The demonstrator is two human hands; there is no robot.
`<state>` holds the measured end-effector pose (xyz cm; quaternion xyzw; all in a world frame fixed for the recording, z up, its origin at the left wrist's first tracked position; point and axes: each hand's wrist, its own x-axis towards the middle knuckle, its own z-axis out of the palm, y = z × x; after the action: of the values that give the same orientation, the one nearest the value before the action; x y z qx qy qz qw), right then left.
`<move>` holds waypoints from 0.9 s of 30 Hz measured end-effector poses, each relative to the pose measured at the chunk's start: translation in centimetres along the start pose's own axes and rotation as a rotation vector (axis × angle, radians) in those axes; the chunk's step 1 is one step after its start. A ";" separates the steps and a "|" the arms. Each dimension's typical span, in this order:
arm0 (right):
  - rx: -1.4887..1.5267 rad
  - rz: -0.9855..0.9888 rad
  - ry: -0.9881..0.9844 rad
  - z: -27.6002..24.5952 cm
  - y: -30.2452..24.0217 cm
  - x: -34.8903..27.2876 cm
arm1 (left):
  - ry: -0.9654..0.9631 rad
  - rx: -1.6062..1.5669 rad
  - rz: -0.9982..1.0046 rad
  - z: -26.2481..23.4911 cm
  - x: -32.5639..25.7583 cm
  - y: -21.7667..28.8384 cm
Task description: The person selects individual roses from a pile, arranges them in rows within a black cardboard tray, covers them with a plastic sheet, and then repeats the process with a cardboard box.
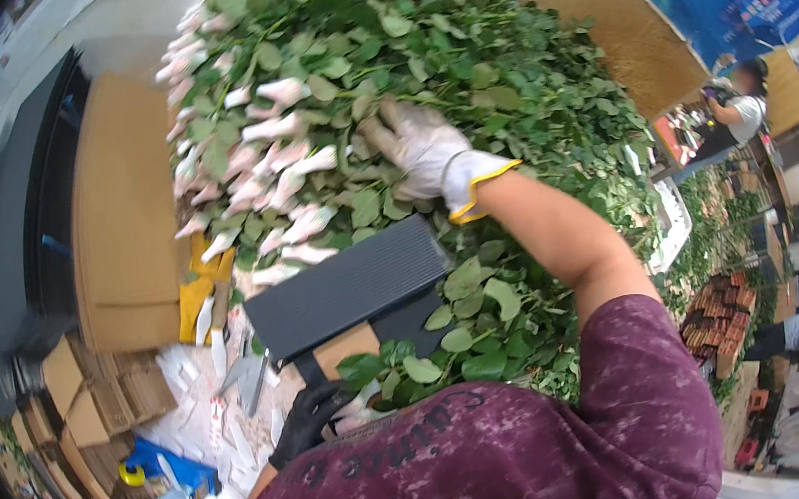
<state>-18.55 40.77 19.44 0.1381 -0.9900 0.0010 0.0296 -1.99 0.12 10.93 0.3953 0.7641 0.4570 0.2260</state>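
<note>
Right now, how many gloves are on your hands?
2: a black glove on the left hand, and a white glove on the right hand, among green leaves.

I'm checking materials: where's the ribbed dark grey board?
In the head view, the ribbed dark grey board lies left of centre, below the pale flowers, between the black-gloved left hand and white-gloved right hand.

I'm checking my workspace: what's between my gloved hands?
In the head view, a dark ribbed panel, tan cardboard and leaves lie between your left hand and right hand.
</note>
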 end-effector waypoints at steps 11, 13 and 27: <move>-0.084 0.133 -0.101 -8.5 -3.5 4.7 | -0.010 -0.178 0.124 -0.3 1.2 0.2; -0.087 0.129 0.200 -10.8 -2.7 8.3 | -0.086 -0.403 -0.098 1.1 0.1 -2.8; -0.260 0.052 0.307 -12.8 -0.7 11.3 | 0.003 -0.263 -0.157 0.0 -0.7 0.6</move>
<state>-28.48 37.14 32.89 0.1058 -0.9688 -0.1050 0.1978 -1.36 -0.30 11.42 0.3008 0.7265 0.5346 0.3096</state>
